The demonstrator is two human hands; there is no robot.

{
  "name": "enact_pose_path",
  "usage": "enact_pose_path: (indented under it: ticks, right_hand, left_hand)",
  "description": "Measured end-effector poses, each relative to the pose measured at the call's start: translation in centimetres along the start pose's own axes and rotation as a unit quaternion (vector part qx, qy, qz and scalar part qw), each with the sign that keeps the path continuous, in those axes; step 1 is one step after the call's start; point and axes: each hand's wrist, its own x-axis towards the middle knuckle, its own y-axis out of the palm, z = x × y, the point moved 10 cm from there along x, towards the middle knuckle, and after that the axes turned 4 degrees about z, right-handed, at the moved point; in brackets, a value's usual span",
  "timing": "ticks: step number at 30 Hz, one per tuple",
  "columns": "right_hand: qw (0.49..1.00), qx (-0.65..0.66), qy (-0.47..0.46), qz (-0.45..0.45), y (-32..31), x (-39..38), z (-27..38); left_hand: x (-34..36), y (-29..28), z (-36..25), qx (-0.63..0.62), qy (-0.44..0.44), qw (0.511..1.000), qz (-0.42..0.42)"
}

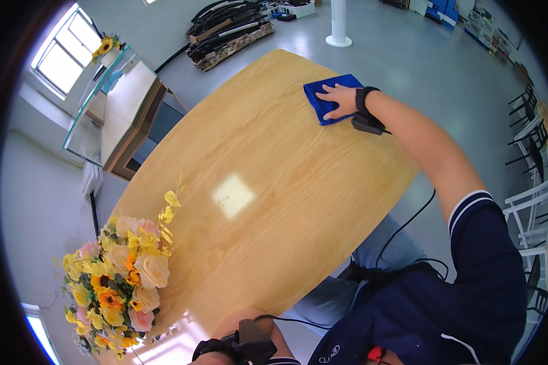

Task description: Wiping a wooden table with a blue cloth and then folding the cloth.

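My right hand [340, 101] lies flat with spread fingers on a folded blue cloth [318, 109], pressing it against the table top near its far right edge. The light wood-grain table [249, 237] has a curved outline and a glossy surface. Around my right wrist is a black band, with a small dark box [368, 125] and a cable beside it. At the lower edge my left forearm [237, 319] is bent by the near table edge, with a black device [249, 342] strapped at the wrist. The left hand itself is cut off there.
A bouquet of yellow, peach and pink flowers [112, 283] stands at the table's left end. Beyond is a glass-topped display counter [128, 97]. Dark bundled material [225, 30] lies on the floor near a white post [338, 24]. A black cable [402, 228] hangs near my legs. Chairs [530, 201] line the right.
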Motion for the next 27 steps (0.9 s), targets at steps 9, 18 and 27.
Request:
enact_pose_path:
  ticks: [9,18,27]
  right_hand:
    - [0.994,-0.014,-0.106,0.015,3.1,-8.6,3.7]
    - [0.994,-0.025,-0.098,0.034,3.2,-9.0,6.3]
    - [0.972,-0.066,-0.223,0.018,2.6,-8.8,20.3]
  left_hand:
    - [-0.4,-1.4,-1.6,-0.010,0.101,0.993,-0.053]
    - [-0.3,-3.2,-2.7,-0.143,0.110,0.981,-0.071]
    - [-0.4,-3.7,-3.1,-0.122,0.109,0.984,-0.067]
